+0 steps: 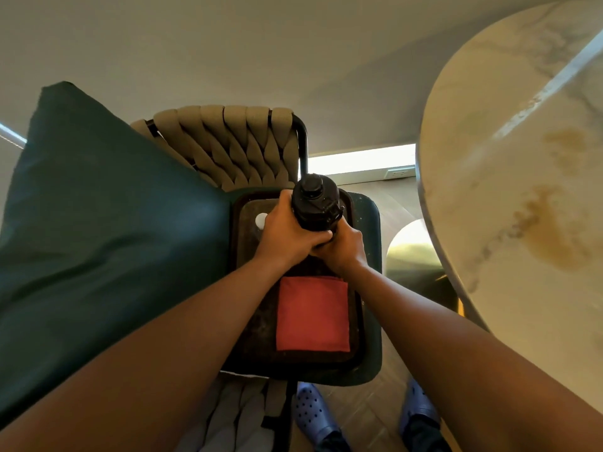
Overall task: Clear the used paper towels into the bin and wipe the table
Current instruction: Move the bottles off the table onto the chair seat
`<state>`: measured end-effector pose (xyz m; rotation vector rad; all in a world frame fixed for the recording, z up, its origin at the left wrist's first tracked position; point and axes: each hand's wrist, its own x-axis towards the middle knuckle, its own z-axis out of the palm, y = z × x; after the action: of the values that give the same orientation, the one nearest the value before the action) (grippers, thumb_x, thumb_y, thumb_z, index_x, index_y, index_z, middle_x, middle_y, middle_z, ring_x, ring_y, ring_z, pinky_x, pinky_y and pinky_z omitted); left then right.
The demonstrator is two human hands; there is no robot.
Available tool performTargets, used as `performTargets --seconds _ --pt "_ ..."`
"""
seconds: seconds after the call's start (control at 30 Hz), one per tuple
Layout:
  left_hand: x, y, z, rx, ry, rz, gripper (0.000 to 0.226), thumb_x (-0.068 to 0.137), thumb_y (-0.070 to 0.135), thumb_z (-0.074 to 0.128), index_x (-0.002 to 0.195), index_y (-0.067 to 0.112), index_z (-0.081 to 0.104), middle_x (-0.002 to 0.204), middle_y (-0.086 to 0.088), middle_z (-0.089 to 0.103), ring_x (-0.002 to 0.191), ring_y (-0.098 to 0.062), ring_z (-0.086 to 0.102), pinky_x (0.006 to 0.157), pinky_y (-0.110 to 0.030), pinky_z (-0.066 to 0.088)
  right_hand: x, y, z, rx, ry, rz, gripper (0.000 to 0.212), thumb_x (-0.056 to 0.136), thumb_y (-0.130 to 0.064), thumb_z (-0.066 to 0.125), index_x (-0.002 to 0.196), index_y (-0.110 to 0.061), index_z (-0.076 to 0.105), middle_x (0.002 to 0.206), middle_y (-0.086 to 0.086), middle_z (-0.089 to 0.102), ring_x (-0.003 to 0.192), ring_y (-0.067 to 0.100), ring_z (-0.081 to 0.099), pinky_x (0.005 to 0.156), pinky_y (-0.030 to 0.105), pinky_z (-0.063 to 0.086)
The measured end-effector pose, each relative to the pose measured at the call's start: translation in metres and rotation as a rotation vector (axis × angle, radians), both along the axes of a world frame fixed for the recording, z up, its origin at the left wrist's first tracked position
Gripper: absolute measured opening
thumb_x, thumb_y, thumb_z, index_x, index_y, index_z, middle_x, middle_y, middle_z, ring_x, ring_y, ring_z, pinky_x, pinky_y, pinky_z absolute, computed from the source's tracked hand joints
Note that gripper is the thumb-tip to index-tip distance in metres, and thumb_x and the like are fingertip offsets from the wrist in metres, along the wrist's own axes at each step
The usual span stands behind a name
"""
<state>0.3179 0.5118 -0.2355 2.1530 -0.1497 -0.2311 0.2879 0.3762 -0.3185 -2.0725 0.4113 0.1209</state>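
Both my hands hold a black bottle (315, 200) with a screw cap, upright over a dark tray (248, 337) on a chair seat. My left hand (287, 236) wraps its fingers round the bottle's lower body. My right hand (342, 246) grips it from the right side, fingers hidden under the left hand. A folded red cloth (313, 314) lies flat on the tray, nearer to me than the bottle. The round marble table (522, 190) fills the right of the view, with brownish stains on its top. No paper towels or bin are in sight.
The tray rests on a chair with a woven beige back (228, 145) and a dark teal seat pad (372, 223). A large teal cushion (98, 223) leans at the left. A brass table base (414, 256) stands between chair and table. My blue clogs (313, 415) show below.
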Motion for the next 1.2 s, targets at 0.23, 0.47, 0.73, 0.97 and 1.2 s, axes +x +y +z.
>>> performTargets --seconds 0.23,0.47,0.73,0.97,1.2 --pt "0.002 -0.006 -0.012 0.002 0.038 0.015 0.072 0.061 0.022 0.093 0.117 0.020 0.049 0.103 0.014 0.059 0.095 -0.001 0.055 0.073 0.003 0.038 0.003 -0.004 -0.013 -0.019 0.030 -0.006 0.060 0.067 -0.023 0.088 0.120 -0.024 0.059 0.091 -0.009 0.069 0.085 0.011 0.067 0.071 0.022 0.052" --pt "0.003 -0.010 -0.014 0.002 0.074 0.034 0.074 0.061 0.020 0.092 0.121 0.019 0.049 0.108 0.009 0.062 0.101 -0.005 0.056 0.078 -0.003 0.038 0.003 -0.002 -0.011 -0.033 0.057 -0.007 0.059 0.071 -0.023 0.086 0.122 -0.020 0.057 0.100 -0.001 0.070 0.090 0.016 0.065 0.071 0.025 0.047" --pt "-0.021 -0.001 -0.022 -0.098 0.190 0.096 0.074 0.073 0.022 0.087 0.135 0.021 0.047 0.124 0.010 0.063 0.119 -0.006 0.058 0.101 -0.023 0.047 -0.020 0.002 -0.003 -0.075 0.194 0.024 0.084 0.083 -0.031 0.077 0.151 -0.016 0.031 0.147 0.010 0.044 0.126 0.031 0.053 0.099 0.047 0.050" --pt "-0.071 0.024 -0.058 0.133 0.436 0.208 0.065 0.088 0.031 0.073 0.145 0.018 0.045 0.144 0.000 0.052 0.134 -0.018 0.048 0.105 -0.029 0.039 -0.063 -0.001 -0.015 -0.174 0.357 0.185 0.083 0.092 -0.032 0.064 0.158 -0.012 0.018 0.157 0.014 0.033 0.141 0.033 0.039 0.113 0.043 0.036" --pt "-0.107 0.025 -0.091 0.320 0.678 0.172 0.063 0.093 0.033 0.061 0.151 0.020 0.037 0.145 -0.009 0.051 0.129 -0.031 0.050 0.106 -0.035 0.040 -0.097 0.001 -0.032 -0.421 0.349 0.547 0.076 0.101 -0.036 0.049 0.160 -0.011 0.009 0.168 0.013 0.004 0.155 0.030 0.003 0.124 0.043 0.014"
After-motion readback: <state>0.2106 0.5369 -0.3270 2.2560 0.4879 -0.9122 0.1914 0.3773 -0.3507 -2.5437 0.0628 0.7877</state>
